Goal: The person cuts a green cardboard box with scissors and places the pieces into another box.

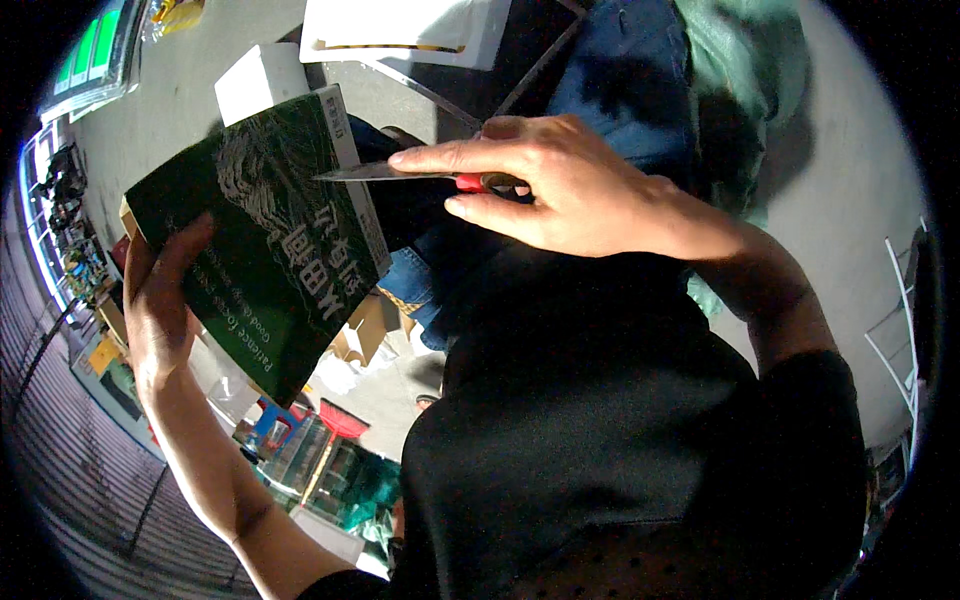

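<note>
My left hand (165,310) grips a dark green cardboard box (250,250) from its left side, the thumb lying on the printed face and the other fingers out of sight behind. The box is tilted; pale line art and lettering cover this face, and a white strip runs along its right edge. In my right hand (560,185) is a pointed metal blade with a red handle (400,173); whether it is a knife or closed scissors I cannot tell. My index finger stretches along it. Its tip overlaps the box near the white strip; contact is unclear.
A white box (262,82) and a white panel (405,35) stand beyond the green box. Green cloth or plastic (745,90) hangs at the upper right. Below lie an open cardboard carton (362,332) and a red broom head (343,419). A white metal rack (905,330) stands at far right.
</note>
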{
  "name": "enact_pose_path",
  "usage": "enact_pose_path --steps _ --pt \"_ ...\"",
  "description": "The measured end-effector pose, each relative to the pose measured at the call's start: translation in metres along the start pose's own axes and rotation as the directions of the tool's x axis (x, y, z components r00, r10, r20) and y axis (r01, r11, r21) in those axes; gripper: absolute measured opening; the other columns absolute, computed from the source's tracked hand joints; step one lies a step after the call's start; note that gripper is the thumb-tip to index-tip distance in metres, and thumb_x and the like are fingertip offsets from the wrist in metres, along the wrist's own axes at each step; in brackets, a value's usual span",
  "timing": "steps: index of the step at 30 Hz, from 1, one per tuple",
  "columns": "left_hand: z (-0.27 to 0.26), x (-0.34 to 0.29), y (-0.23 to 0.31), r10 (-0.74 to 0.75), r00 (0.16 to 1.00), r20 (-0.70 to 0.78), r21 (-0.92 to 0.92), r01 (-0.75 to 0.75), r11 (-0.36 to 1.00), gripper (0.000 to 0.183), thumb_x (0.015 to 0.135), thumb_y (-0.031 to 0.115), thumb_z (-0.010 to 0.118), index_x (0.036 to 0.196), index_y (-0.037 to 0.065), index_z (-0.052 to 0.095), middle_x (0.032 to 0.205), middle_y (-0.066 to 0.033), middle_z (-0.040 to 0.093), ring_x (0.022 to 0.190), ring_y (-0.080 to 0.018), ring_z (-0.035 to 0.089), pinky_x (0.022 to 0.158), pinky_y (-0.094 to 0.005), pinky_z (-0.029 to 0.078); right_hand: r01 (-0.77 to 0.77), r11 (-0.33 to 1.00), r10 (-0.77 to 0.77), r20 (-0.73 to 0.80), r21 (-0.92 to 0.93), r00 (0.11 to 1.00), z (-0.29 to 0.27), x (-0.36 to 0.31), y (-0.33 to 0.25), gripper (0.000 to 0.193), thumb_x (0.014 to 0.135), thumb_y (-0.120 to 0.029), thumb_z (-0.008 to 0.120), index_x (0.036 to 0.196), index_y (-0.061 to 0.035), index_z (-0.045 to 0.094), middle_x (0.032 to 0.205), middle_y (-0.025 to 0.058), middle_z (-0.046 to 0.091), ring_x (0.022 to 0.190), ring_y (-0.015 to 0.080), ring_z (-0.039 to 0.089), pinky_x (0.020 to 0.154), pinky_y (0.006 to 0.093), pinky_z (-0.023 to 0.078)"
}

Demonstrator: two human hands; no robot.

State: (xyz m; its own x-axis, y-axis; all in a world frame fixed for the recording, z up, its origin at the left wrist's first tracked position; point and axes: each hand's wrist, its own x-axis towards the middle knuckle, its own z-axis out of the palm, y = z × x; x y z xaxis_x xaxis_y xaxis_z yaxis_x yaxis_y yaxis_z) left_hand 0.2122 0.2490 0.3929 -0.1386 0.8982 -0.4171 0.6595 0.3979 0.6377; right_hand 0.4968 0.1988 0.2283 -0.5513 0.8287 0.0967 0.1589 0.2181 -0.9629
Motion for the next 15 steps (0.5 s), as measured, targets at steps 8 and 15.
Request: enact_pose_path --steps 8,15 --pt "-0.018 -0.002 -0.011 0.368 0.880 0.301 0.536 -0.475 0.698 0.035 0.080 -0.008 0.050 0.113 0.002 0.059 0.110 -0.0119 0.057 0.095 -0.0212 0.056 0.090 -0.0321 0.042 0.124 0.943 -0.190 -0.191 -0.310 0.963 0.008 0.016 0.003 0.041 0.080 -0.015 0.062 0.121 -0.0244 0.057 0.061 0.0043 0.048 0.056 0.0172 0.046 0.052 0.0302 0.041" --pt "-0.018 0.000 -0.007 0.019 0.965 0.261 0.038 -0.030 0.999 0.021 0.079 0.002 0.051 0.097 -0.001 0.061 0.098 -0.0106 0.059 0.090 -0.0191 0.055 0.087 -0.0297 0.040 0.052 0.940 -0.119 -0.180 -0.337 0.976 0.010 0.018 -0.003 0.038 0.080 -0.017 0.061 0.117 -0.0236 0.060 0.061 0.0041 0.047 0.056 0.0173 0.047 0.051 0.0315 0.041"
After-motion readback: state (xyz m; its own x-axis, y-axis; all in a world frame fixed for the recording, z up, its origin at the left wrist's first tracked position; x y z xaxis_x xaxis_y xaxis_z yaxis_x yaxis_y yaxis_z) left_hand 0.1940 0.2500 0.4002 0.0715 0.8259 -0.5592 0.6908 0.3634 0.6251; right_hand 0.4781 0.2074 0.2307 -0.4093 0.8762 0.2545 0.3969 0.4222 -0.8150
